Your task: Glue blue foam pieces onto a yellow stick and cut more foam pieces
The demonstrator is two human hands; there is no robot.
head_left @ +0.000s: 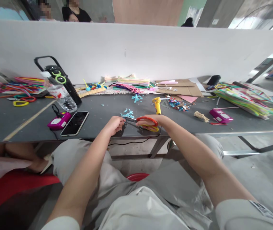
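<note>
My right hand (pixel 153 121) is closed around the red and yellow handles of a pair of scissors (pixel 147 120) near the table's front edge. The scissor blades point left, toward my left hand (pixel 116 124), whose fingers are pinched together at the blade tips. Whatever sits in that pinch is too small to make out. Just beyond the blades lies a small heap of cut light-blue pieces (pixel 128 113). Another pile of blue bits (pixel 136 98) is farther back. Behind my right hand a yellow glue gun (pixel 157 104) rests on the dark table (pixel 98 110).
Left of me are a phone (pixel 75 123), a purple box (pixel 59 121), a water bottle (pixel 63 95) and a black flask (pixel 70 86). Bundles of pipe cleaners (pixel 246 99) lie at the right, near another purple box (pixel 220 115). Cardboard (pixel 184 87) lies along the white partition (pixel 126 48).
</note>
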